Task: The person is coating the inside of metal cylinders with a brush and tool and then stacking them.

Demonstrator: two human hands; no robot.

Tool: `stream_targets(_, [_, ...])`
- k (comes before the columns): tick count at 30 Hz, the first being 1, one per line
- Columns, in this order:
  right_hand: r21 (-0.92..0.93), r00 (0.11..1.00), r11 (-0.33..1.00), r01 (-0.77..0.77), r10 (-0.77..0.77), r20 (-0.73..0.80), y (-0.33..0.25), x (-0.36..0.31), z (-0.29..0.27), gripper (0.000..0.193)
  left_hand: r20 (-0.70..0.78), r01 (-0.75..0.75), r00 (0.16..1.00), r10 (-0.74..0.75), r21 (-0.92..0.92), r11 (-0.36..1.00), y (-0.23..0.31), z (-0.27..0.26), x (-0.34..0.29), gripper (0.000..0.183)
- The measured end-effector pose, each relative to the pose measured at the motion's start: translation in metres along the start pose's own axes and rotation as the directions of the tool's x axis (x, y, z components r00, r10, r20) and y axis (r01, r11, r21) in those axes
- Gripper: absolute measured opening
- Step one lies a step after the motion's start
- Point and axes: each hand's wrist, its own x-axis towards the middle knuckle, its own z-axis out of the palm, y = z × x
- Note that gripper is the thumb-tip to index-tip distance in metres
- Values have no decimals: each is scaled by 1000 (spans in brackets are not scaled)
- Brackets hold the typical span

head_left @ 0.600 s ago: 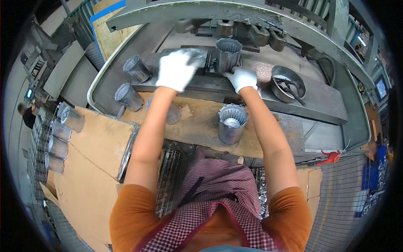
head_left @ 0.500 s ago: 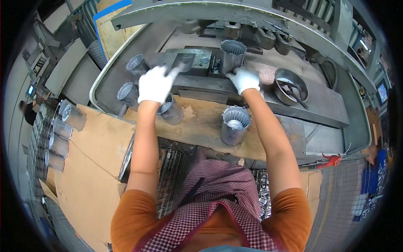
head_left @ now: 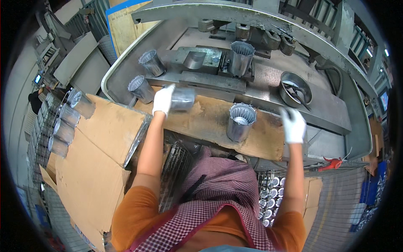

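Note:
My left hand (head_left: 163, 101), in a white glove, grips a finned metal cup (head_left: 183, 99). The cup lies tipped on its side above the cardboard, smeared by motion. Over the right end of the cardboard strip (head_left: 268, 138) is my gloved right hand (head_left: 294, 127). Its fingers are blurred, and I see nothing held there. Between the hands a second finned cup (head_left: 241, 122) stands upright on the cardboard. Another cup (head_left: 242, 59) sits upright at the machine's fixture (head_left: 201, 59). Left of my left hand are two tilted cups, one nearer (head_left: 141, 89) and one farther (head_left: 152, 63).
A metal bowl (head_left: 286, 101) holding dark-handled tools stands on the machine bed at right. A heavy bar (head_left: 235, 13) crosses above. Several cups line a cardboard sheet (head_left: 92, 151) at left. A red-handled tool (head_left: 331, 164) lies at right. Wire baskets (head_left: 268, 197) with round parts are below.
My left hand has come down toward the cardboard and now holds a cup there. My right hand has left the cup at the fixture and moved right and nearer. The view has shifted slightly.

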Motion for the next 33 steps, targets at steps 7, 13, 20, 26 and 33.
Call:
stream_targets(7, [-155, 864, 850, -504, 497, -84, 136, -81, -106, 37, -173, -410, 912, 371, -386, 826, 59, 57, 49, 35])
stream_targets(13, [-258, 748, 705, -660, 649, -141, 165, -94, -99, 43, -12, -441, 847, 531, 540, 716, 52, 115, 97, 47])
stream_targets(20, [-179, 779, 763, -621, 577, -245, 169, -93, -88, 40, 295, -500, 829, 476, 772, 393, 43, 102, 110, 58])
stream_targets(26, [-186, 785, 775, -604, 537, -308, 167, -81, -78, 40, 319, -389, 906, 277, 887, 248, 55, 102, 100, 55])
stream_targets(33, [-295, 874, 850, -436, 322, -363, 157, -101, -116, 34, 0, -295, 855, 519, 823, 486, 39, 102, 45, 57])
